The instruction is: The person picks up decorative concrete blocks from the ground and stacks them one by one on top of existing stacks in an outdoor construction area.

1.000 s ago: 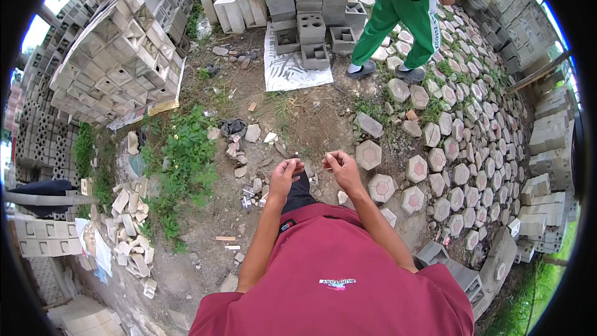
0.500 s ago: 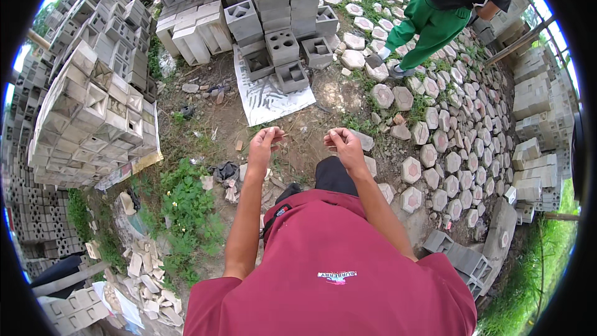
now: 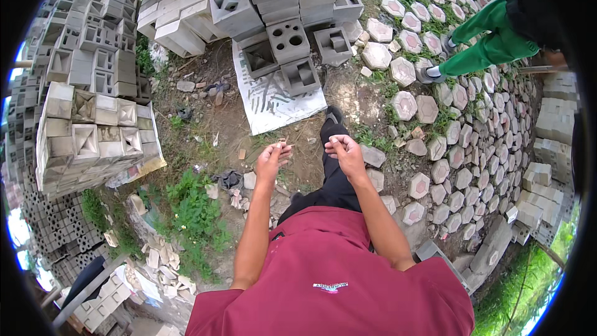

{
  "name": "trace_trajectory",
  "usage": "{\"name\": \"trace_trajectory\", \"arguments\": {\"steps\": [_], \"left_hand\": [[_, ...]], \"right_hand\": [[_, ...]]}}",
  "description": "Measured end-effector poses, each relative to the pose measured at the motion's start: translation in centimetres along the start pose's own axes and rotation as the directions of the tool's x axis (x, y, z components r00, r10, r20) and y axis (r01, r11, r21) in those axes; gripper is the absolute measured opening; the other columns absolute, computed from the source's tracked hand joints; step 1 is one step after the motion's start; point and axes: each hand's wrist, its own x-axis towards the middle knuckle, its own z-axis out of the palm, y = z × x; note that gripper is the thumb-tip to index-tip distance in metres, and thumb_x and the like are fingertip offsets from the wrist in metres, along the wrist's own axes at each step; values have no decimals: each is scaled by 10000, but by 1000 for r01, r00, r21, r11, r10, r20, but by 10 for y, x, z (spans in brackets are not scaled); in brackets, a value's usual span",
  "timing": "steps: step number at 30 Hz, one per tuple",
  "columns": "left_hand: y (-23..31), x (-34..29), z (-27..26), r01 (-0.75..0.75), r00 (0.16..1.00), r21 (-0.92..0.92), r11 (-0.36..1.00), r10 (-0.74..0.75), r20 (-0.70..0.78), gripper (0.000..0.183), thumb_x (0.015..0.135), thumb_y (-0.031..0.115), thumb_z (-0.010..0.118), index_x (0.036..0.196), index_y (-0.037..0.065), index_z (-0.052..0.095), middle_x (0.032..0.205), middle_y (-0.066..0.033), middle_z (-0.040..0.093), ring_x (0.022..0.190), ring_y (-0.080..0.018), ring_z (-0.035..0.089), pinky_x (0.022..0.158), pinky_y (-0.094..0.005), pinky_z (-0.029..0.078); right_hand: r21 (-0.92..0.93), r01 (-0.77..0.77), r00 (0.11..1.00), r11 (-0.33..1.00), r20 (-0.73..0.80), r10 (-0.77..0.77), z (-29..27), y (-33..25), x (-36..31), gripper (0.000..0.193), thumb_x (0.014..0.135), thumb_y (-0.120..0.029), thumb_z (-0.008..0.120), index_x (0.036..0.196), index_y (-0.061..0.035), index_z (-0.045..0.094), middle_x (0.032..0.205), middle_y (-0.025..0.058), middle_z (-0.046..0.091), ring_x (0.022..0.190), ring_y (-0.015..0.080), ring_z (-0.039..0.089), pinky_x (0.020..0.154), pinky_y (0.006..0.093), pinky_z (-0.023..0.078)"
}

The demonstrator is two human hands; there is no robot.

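Note:
Both my hands are raised in front of my body over the dirt ground. My left hand (image 3: 272, 160) has half-bent fingers a little apart, and I see nothing held in it. My right hand (image 3: 349, 158) is closed loosely, thumb against the bent forefinger, with no object showing. Neither hand touches anything. Ahead of them, hollow concrete blocks (image 3: 289, 43) are stacked, some with round holes and some with square openings. The front ones stand on a white printed sheet (image 3: 270, 115). My dark-shod foot (image 3: 334, 115) is just beside the sheet's right corner.
Hexagonal pavers (image 3: 457, 155) cover the ground at right. There a person in green trousers (image 3: 491, 40) stands. Tall block stacks (image 3: 93, 137) line the left side, with leafy weeds (image 3: 196, 218) nearer me. Rubble (image 3: 165, 261) lies lower left; more blocks (image 3: 544, 193) stand far right.
I have stepped forward, one foot now by the sheet, and the block stack looks closer. My hands stay raised and empty-looking. The person in green trousers has shifted toward the right edge.

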Motion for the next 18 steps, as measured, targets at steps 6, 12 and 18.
{"name": "trace_trajectory", "arguments": {"steps": [6, 12, 18], "left_hand": [[14, 104, 43, 220, 975, 89, 971, -216, -53, 394, 940, 392, 494, 1126, 53, 566, 1088, -82, 651, 1017, -165, 600, 857, -316, 446], [-35, 274, 61, 82, 975, 171, 982, -43, -218, 488, 948, 465, 449, 1177, 47, 550, 1167, -84, 606, 1121, -161, 535, 897, -352, 416], [-149, 534, 12, 197, 890, -341, 919, -313, -331, 678, 944, 526, 382, 1357, -12, 365, 1380, -185, 420, 1270, -284, 406, 1011, -473, 329]], "right_hand": [[-136, -69, 995, 988, 64, 78, -12, -40, 144, 226, 940, -206, 556, 992, 13, 569, 844, 62, 645, 766, 108, 615, 677, 256, 499], [-263, -127, 985, 956, 77, 152, -42, 5, 306, 337, 966, -325, 507, 1010, 5, 557, 829, 67, 636, 754, 116, 595, 695, 255, 479], [-556, -146, 961, 818, 116, 251, -98, 236, 534, 614, 963, -494, 364, 849, 60, 602, 763, 189, 631, 730, 272, 619, 731, 351, 488]]}}
